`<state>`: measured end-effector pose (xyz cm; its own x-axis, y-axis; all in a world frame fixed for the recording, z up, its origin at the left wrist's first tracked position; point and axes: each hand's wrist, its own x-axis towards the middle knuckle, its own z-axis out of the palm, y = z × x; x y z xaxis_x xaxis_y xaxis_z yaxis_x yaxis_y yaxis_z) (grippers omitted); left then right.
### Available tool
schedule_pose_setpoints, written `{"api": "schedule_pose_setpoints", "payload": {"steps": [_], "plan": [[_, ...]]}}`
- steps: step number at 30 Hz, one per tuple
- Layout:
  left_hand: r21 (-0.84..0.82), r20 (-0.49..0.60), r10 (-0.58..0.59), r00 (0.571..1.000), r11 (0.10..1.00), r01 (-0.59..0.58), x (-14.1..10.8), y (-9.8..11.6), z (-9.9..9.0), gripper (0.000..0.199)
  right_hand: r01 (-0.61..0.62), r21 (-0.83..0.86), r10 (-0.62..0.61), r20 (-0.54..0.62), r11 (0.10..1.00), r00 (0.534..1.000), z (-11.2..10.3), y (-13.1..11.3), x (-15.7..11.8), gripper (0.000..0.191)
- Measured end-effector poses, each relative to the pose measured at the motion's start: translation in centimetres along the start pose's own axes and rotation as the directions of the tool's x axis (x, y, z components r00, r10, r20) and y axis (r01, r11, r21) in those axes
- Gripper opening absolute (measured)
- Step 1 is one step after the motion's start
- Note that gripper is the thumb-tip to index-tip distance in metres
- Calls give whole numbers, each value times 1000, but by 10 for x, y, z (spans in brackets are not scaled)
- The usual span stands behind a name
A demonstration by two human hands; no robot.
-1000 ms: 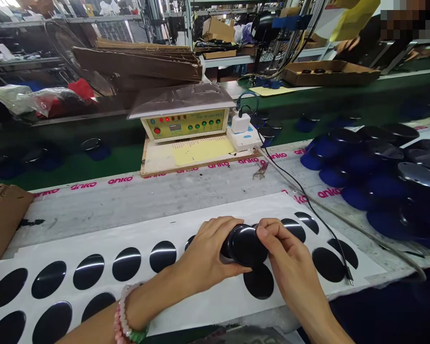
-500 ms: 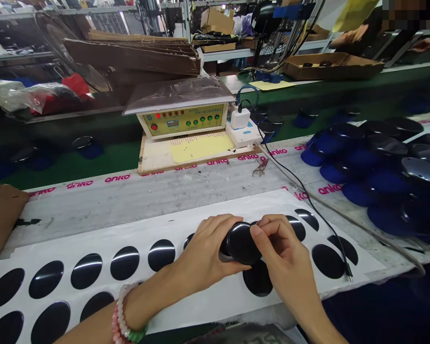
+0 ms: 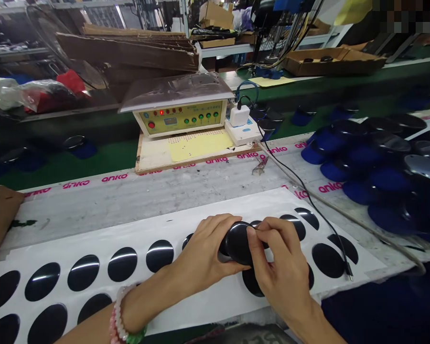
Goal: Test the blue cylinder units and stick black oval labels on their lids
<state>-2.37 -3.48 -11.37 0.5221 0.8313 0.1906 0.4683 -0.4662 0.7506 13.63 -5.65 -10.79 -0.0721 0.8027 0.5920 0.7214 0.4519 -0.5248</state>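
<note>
Over the white sheet (image 3: 197, 306), left hand (image 3: 204, 248) grips black piece (image 3: 237, 244), round face toward wearer; right hand (image 3: 284, 263) pinches its rim; beyond sheet, "anko" print (image 3: 114, 178)

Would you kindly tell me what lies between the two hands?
The head view shows a round black object, held by the left hand, with the right hand at its edge.

I had discs (image 3: 159, 255) on a sheet (image 3: 200, 306) across the table (image 3: 146, 191), the held piece (image 3: 238, 243) between my left hand (image 3: 209, 248) and right hand (image 3: 284, 267) above it, control box (image 3: 182, 118) behind, cup-like pieces (image 3: 376, 162) piled right, cardboard box (image 3: 2, 215) left.
</note>
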Motion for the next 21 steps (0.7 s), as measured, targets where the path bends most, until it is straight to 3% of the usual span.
{"api": "schedule_pose_setpoints", "payload": {"steps": [4, 7, 11, 15, 18, 21], "plan": [[-19, 7, -13, 1000, 1000, 14, -1, 0, 1, 63, 107, -171, -90, 103, 979, 991, -7, 12, 2, 11], [18, 4, -30, 1000, 999, 30, 0, -2, 0, 70, -28, -233, 65, 153, 972, 986, -20, 32, 5, 23], [221, 57, 44, 997, 974, -56, 0, 3, -2, 75, -292, -192, 295, -12, 937, 955, -38, 54, 7, 31], [457, 150, 113, 982, 873, -171, -4, 22, 6, 72, -230, -173, 238, 27, 958, 971, -46, 63, 10, 34], [563, 31, 142, 989, 815, -135, -6, 19, 0, 70, -101, -182, 117, 77, 978, 990, -49, 69, 28, 33], [553, -219, 84, 972, 831, 53, 5, -19, -51, 59, -16, -273, 63, 166, 962, 984, -56, 82, 65, 21]]}}
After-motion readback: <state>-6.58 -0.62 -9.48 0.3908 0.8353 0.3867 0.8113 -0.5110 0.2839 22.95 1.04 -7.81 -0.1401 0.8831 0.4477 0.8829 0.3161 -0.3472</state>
